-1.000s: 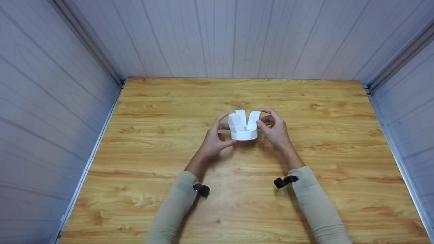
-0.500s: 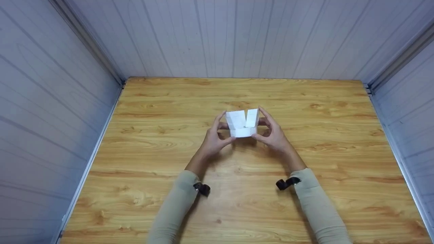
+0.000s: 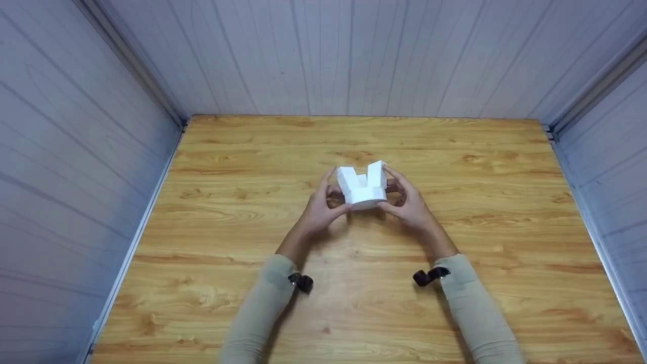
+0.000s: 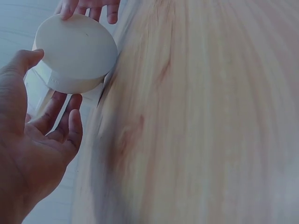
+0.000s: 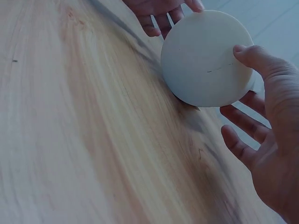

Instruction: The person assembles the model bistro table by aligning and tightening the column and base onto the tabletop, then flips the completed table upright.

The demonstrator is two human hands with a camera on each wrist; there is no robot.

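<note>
Two hands meet over one wooden table (image 3: 252, 303) that fills the floor of a grey panelled booth (image 3: 76, 151), and between them they hold a small white box (image 3: 363, 190) a little beyond the table's middle, well apart from every edge. Its base looks round in both wrist views, and its wall, faceted in the head view, ends in white flaps that stand up and splay apart, so the top is open. The left hand (image 3: 317, 210) has its thumb on the near rim of the base and its fingers reaching behind the left wall; the right hand (image 3: 410, 205) mirrors it, thumb on the near rim and fingers spread behind the right flap. Both hold lightly, the fingers fairly straight and not wrapped round. In the wrist views the base is tipped toward the cameras; whether the far edge touches the wood I cannot tell. By the look of it, the step in hand is shaping or closing the top. The next move would call for steadying the base with one hand while the other presses a flap inward, gently, since thin card creases and the wall could buckle.
</note>
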